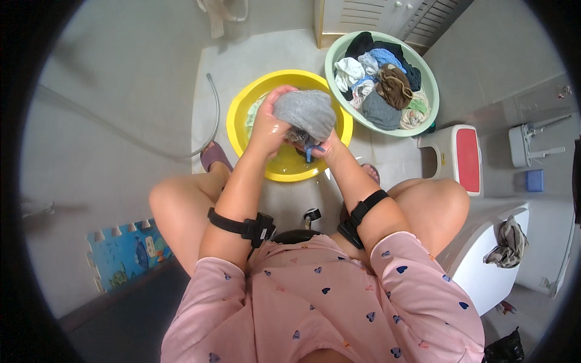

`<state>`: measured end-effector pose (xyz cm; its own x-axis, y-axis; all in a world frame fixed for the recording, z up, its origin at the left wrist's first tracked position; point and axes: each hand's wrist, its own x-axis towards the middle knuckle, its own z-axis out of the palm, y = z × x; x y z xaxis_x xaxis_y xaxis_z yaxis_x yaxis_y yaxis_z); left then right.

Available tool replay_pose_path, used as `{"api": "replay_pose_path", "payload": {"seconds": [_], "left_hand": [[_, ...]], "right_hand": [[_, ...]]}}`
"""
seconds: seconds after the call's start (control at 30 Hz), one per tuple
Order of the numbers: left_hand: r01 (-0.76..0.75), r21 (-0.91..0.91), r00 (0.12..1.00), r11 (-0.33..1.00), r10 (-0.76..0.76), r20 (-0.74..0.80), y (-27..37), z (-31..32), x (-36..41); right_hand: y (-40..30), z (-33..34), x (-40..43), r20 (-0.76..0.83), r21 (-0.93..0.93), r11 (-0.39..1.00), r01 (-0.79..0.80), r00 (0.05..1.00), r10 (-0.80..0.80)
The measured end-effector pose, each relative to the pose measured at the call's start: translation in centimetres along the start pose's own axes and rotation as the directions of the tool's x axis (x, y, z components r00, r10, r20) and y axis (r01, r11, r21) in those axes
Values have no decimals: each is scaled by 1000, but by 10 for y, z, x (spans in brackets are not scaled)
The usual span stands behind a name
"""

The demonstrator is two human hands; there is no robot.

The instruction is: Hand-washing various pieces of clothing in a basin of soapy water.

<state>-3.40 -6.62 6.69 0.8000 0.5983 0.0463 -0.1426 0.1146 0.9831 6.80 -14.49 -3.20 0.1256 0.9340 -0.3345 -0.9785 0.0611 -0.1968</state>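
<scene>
Both hands hold a wet, bunched grey cloth [305, 111] above the yellow plastic basin [235, 131]. My left hand [268, 127] grips its left side, thumb and fingers pressed into the fabric. From below and the right, my right hand [327, 144] supports it; the cloth hides most of those fingers. A small blue strap or strip [309, 153] hangs out beside the right fingers, and a darker patterned part shows under the grey fabric. Water stands in the basin, with a pale green cloth [252, 115] at its left inside wall.
A pale green tub [434, 97] full of assorted clothes stands at the upper right, beside a white stool with a red top [467, 159]. A grey hose [217, 109] curves at the left. A striped cloth [510, 242] lies on a white fixture [481, 267] at the right.
</scene>
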Motion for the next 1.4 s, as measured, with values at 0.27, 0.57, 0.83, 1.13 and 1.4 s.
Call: {"api": "replay_pose_path", "payload": {"seconds": [0.27, 0.57, 0.83, 1.13, 1.4], "left_hand": [[252, -407, 951, 878, -302, -63, -19, -48, 6], [370, -670, 870, 644, -493, 6, -69, -75, 7], [344, -171, 937, 923, -326, 127, -28, -63, 2], [-122, -471, 988, 874, 61, -143, -40, -52, 12], [68, -298, 859, 952, -208, -468, -64, -52, 18]], "right_hand": [[1, 6, 6, -137, -2, 999, 35, 990, -35], [-7, 23, 9, -209, -276, 904, 326, 898, -387], [-35, 26, -9, -214, -101, 993, 61, 973, -82], [4, 26, -3, -120, 18, 979, -201, 972, 202], [24, 49, -5, -223, -381, 845, 375, 850, -478]]}}
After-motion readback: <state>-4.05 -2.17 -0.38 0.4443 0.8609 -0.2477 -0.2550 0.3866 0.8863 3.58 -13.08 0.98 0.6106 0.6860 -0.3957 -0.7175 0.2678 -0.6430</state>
